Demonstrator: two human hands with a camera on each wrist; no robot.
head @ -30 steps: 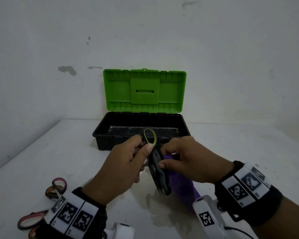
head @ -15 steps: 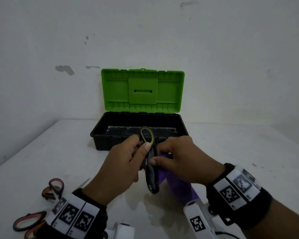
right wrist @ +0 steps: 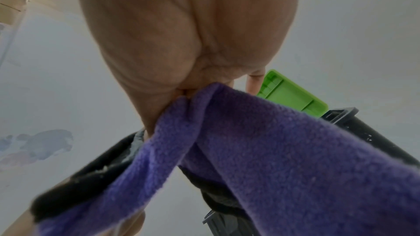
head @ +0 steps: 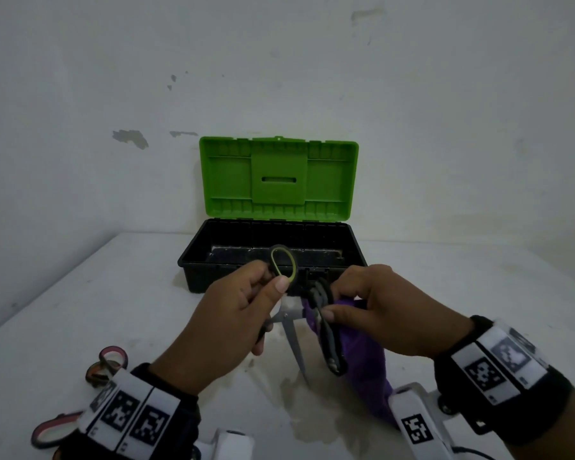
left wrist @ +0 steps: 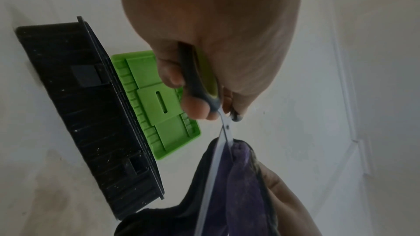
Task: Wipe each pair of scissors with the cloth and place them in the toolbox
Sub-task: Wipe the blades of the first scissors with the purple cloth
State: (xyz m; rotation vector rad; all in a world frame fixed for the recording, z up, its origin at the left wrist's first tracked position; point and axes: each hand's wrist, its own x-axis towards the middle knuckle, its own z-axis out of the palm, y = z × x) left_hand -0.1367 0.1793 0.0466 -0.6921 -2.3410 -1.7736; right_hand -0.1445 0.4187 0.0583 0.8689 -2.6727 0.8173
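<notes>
My left hand grips a pair of scissors by its grey handle with a yellow-green loop. The bare steel blades point down toward the table. My right hand pinches a purple cloth with a black edge, held just right of the blades. The left wrist view shows the blade lying along the cloth. The cloth fills the right wrist view. Behind the hands the toolbox stands with its green lid up.
Two more pairs of scissors with pink and orange handles lie on the white table at the near left, one beside my left wrist and one at the frame's edge. A white wall rises right behind the toolbox. A damp stain marks the table under the hands.
My right hand has drawn the cloth off the blades and to the right, so the steel now shows bare. The left hand keeps its hold on the handle.
</notes>
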